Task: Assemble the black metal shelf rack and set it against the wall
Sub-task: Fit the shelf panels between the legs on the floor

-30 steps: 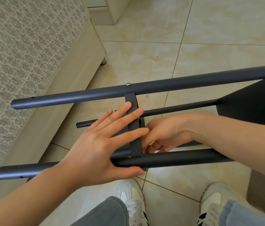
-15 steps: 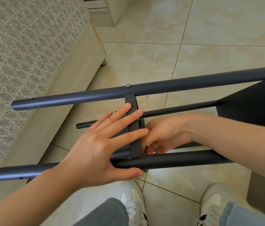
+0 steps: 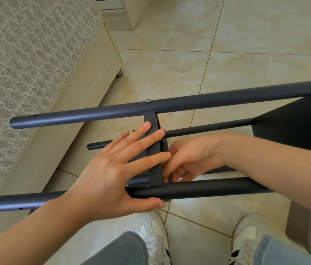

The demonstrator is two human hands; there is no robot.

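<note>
You held the rack (image 3: 227,97) on its side.
Your left hand (image 3: 108,180) lay flat on the crossbar (image 3: 155,169); right hand (image 3: 192,157) curled behind it, grasp unclear. Bed (image 3: 36,64) left, shoes (image 3: 246,230) beneath.

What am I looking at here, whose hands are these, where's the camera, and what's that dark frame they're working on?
There is no machine here. A person wears one camera on the head, looking down, so you see their own arms. The dark tubes and panel are a black metal shelf rack, tipped on its side over the tiled floor; the person's white shoes show below. The left hand lies flat, fingers straight, on the crossbar that joins the far tube and the near tube. The right hand reaches behind that crossbar with curled fingers; what it grips is hidden. A patterned bed stands at left.
</note>
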